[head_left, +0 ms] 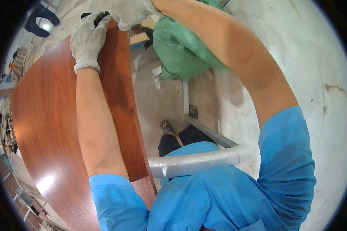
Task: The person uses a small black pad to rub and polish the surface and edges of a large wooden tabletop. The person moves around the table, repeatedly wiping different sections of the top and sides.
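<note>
A reddish-brown, glossy wood-grain panel (46,115) with a curved outline lies under my left forearm. My left hand (89,40), in a pale grey knit glove, rests at the panel's far end. Its fingers are closed around a small black object (100,18), mostly covered, so its kind is unclear. Just right of it, past the panel's far right corner, is my right hand (130,14) in a matching glove, cut off by the upper edge. Its fingers look curled; whatever they hold is hidden.
A green sack (181,50) stands beyond the panel's right edge. In front of my body runs a bar wrapped in clear plastic film (196,161), beside a grey metal bar (212,133). Another person's dark-clothed legs (42,19) show at far left. A pale wall (304,57) rises on the right.
</note>
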Demonstrator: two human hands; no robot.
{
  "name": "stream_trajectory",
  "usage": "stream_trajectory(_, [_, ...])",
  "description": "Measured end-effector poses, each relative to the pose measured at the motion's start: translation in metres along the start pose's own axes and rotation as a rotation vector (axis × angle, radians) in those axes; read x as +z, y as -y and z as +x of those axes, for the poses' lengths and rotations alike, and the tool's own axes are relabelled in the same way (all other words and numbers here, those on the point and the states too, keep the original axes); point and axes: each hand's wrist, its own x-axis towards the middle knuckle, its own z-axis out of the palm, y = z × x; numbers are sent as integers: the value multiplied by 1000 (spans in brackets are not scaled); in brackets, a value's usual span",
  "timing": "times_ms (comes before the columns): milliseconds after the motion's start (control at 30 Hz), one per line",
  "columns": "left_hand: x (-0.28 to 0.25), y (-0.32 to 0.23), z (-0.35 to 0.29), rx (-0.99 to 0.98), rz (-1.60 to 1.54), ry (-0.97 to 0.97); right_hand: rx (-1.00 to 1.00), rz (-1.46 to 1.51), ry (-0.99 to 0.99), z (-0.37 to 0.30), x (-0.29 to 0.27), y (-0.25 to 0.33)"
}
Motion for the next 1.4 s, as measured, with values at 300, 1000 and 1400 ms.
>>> stream_trajectory(300, [6,7,3,43,29,-34,-41,30,17,-12,1,11])
stream_trajectory(1000, [7,8,8,39,-12,22,171,414,203,-74,-5,56])
stream_trajectory(1400, [8,11,16,41,19,42,131,482,20,-114,-7,102])
